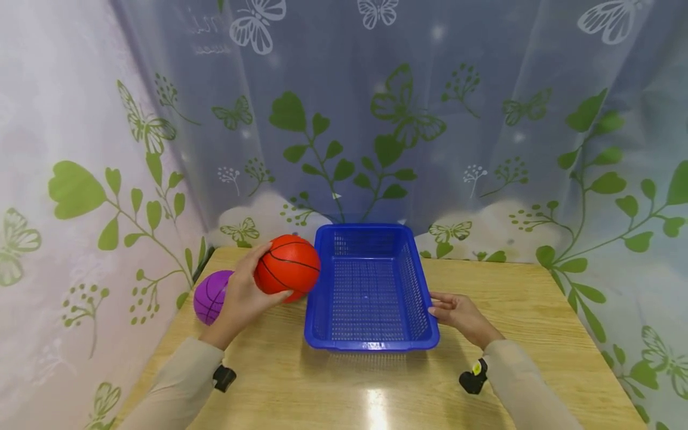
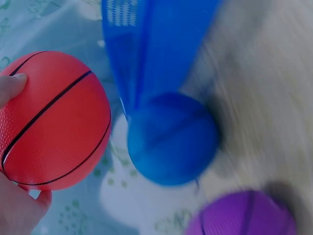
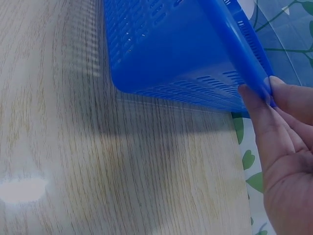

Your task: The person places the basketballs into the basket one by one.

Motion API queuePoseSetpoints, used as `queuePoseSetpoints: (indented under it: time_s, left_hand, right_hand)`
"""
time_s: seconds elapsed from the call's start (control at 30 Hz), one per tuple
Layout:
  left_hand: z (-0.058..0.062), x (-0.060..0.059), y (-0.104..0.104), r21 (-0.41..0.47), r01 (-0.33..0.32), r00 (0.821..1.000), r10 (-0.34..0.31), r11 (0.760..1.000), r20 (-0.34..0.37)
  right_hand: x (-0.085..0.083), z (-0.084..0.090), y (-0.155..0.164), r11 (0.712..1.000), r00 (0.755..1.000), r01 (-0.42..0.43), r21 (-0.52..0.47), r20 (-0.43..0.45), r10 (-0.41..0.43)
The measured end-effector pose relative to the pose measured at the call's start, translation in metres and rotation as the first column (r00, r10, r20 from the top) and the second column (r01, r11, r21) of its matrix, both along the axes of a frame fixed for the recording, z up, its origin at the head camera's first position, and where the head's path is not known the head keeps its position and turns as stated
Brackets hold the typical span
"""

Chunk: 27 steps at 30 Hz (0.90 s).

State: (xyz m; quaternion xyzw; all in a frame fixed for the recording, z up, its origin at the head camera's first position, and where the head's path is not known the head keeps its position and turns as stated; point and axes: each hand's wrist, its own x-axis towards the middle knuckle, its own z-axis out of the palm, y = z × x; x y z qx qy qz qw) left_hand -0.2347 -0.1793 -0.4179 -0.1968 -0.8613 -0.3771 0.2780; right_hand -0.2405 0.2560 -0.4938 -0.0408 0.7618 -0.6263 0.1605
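My left hand (image 1: 243,298) grips a red toy basketball (image 1: 290,264) with black lines, thumb below and fingers over its far left side. The ball is raised beside the left rim of a blue plastic basket (image 1: 371,345). My right hand (image 1: 463,315) pinches that basket's right rim between thumb and fingers, as the right wrist view also shows. Inside the basket no object is seen. Partly behind my left hand lies a purple ball (image 1: 208,295). In the left wrist view a blue ball (image 2: 173,139) sits close to the basket; the head view hides it.
A pale wooden table (image 1: 516,298) carries everything. Around its back and sides hang curtains (image 1: 344,77) printed with green leaves and butterflies. Black wrist devices show on both sleeves, one being the right one (image 1: 474,377).
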Motion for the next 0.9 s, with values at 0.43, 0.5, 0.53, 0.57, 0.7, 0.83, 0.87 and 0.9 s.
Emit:
queuePoseSetpoints:
  time_s: [0.43, 0.5, 0.53, 0.57, 0.7, 0.83, 0.87, 0.9]
  left_hand:
    - [-0.004, -0.059, 0.097, 0.003, 0.023, 0.988, -0.023, 1.000, 0.152]
    - [-0.011, -0.067, 0.109, -0.033, 0.027, 0.987, -0.022, 0.999, 0.158]
    - [-0.015, -0.071, 0.115, -0.054, 0.032, 0.986, -0.023, 0.998, 0.166]
    - [-0.019, -0.074, 0.120, -0.073, 0.039, 0.984, -0.026, 0.997, 0.176]
    - [-0.033, -0.085, 0.139, -0.128, 0.042, 0.972, -0.011, 0.991, 0.233]
    - [-0.040, -0.092, 0.151, -0.102, -0.021, 0.964, 0.047, 0.995, 0.263]
    - [-0.042, -0.093, 0.153, -0.091, -0.043, 0.962, 0.066, 0.995, 0.263]
    - [-0.044, -0.094, 0.154, -0.079, -0.062, 0.960, 0.081, 0.995, 0.268]
  right_hand:
    - [0.000, 0.001, 0.003, 0.999, 1.000, 0.026, 0.032, 0.007, -0.026]
    - [0.001, 0.001, 0.003, 0.999, 1.000, 0.022, 0.038, 0.006, -0.022]
    - [0.001, 0.002, 0.003, 0.999, 1.000, 0.018, 0.043, 0.002, -0.018]
    - [0.001, 0.002, 0.003, 0.999, 1.000, 0.024, 0.047, 0.002, -0.024]
    - [0.001, 0.002, 0.002, 0.999, 1.000, 0.028, 0.040, -0.004, -0.028]
    - [0.001, 0.001, 0.002, 1.000, 1.000, 0.016, 0.027, -0.005, -0.016]
    - [0.001, 0.001, 0.002, 1.000, 1.000, 0.014, 0.028, -0.004, -0.014]
    - [0.001, 0.001, 0.002, 1.000, 1.000, 0.018, 0.026, -0.001, -0.018]
